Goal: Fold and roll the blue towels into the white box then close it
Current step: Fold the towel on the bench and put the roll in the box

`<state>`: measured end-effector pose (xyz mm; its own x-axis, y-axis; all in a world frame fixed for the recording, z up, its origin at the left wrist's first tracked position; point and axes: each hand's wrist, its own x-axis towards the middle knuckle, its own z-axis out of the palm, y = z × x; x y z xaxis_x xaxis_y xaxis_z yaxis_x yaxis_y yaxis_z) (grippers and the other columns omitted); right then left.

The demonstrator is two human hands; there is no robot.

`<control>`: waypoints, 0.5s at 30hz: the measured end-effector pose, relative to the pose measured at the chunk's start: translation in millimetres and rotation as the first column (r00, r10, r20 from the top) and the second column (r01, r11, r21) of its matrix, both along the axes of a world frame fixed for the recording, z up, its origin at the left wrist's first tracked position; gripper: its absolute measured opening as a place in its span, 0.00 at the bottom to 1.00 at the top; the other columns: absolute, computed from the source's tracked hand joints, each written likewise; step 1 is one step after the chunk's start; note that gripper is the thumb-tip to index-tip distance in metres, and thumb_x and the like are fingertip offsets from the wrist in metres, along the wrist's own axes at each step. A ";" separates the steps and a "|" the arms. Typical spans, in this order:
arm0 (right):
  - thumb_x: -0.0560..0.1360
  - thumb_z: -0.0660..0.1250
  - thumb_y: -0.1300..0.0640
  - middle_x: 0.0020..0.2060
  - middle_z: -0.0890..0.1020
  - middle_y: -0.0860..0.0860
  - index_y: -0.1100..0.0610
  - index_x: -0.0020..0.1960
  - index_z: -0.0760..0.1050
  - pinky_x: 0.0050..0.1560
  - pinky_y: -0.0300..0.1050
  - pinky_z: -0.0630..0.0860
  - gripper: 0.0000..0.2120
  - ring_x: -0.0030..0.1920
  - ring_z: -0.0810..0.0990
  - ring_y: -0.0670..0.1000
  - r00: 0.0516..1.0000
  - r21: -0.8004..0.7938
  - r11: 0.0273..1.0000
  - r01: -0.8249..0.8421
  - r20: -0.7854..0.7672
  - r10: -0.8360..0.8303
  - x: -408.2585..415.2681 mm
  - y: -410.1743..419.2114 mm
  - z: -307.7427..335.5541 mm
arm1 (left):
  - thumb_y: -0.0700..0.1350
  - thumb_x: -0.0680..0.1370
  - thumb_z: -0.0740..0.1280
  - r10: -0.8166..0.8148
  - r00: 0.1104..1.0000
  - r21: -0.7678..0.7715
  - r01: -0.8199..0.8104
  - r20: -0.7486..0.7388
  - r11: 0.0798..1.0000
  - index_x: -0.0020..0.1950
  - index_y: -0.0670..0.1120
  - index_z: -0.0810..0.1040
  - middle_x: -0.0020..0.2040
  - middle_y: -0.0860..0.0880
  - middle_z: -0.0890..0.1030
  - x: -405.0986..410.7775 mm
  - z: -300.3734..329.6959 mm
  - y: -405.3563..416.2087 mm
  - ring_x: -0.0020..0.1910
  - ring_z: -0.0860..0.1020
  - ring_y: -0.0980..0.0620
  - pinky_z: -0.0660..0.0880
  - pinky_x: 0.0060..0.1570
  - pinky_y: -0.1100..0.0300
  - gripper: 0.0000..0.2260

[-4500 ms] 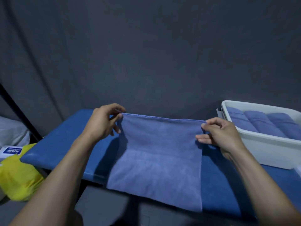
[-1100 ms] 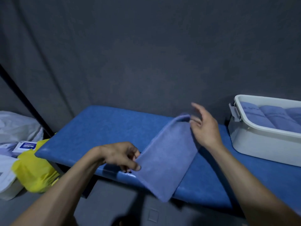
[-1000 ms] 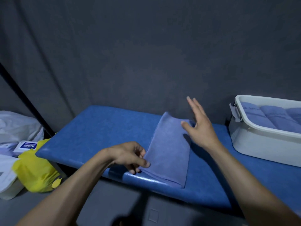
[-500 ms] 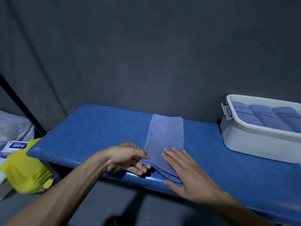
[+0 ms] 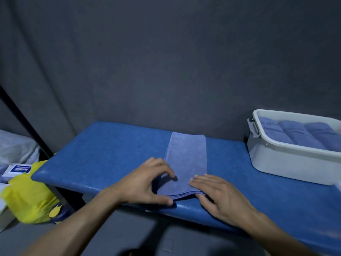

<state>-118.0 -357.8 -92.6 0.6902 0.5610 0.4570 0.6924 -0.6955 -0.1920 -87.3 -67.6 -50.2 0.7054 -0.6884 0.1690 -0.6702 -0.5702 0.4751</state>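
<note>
Left hand [image 5: 145, 183] arches over the near-left corner of the folded blue towel [image 5: 186, 163], fingers curled, fingertips on the cloth and thumb at its near edge; a loose, half-open grip. Right hand [image 5: 219, 196] lies on the towel's near-right corner, fingers nearly straight, holding nothing. The towel lies as a long strip on the blue bench [image 5: 103, 154]. Right of the towel sits the white box [image 5: 287, 163], lid off, three rolled towels [image 5: 299, 135] inside. Far left of the towel, a small blue-and-white packet [image 5: 18, 169]; its writing is unreadable.
</note>
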 end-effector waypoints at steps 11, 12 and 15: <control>0.78 0.67 0.52 0.56 0.85 0.41 0.52 0.61 0.82 0.66 0.35 0.73 0.13 0.61 0.80 0.40 0.994 0.099 0.995 0.028 -0.105 -0.017 -11.8 -18.5 -4.7 | 0.46 0.74 0.69 -0.070 0.918 0.104 0.031 0.390 0.994 0.60 0.53 0.80 0.56 0.56 0.82 -3.0 -37.3 -5.8 0.51 0.81 0.53 0.77 0.50 0.60 0.14; 0.78 0.67 0.51 0.56 0.85 0.41 0.52 0.61 0.82 0.65 0.35 0.73 0.13 0.62 0.80 0.39 0.994 0.108 0.994 0.028 -0.105 -0.016 -13.5 -20.4 -5.5 | 0.46 0.76 0.70 -0.067 0.931 0.068 0.045 0.359 0.997 0.59 0.53 0.80 0.56 0.57 0.83 -3.5 -36.9 -3.7 0.52 0.81 0.54 0.77 0.51 0.60 0.12; 0.79 0.67 0.49 0.55 0.85 0.39 0.50 0.59 0.83 0.60 0.33 0.76 0.13 0.60 0.80 0.36 0.988 0.163 0.984 0.065 -0.148 -0.041 -18.1 -21.5 -4.3 | 0.54 0.81 0.68 -0.040 0.982 -0.091 0.057 0.183 0.994 0.58 0.52 0.83 0.56 0.57 0.85 -9.8 -31.6 0.0 0.57 0.82 0.59 0.78 0.56 0.61 0.10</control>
<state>-136.1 -379.3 -96.9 0.7823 0.4459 0.4349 0.6119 -0.6804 -0.4032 -97.1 -67.6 -81.8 0.6232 -0.6958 0.3571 -0.7759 -0.4927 0.3939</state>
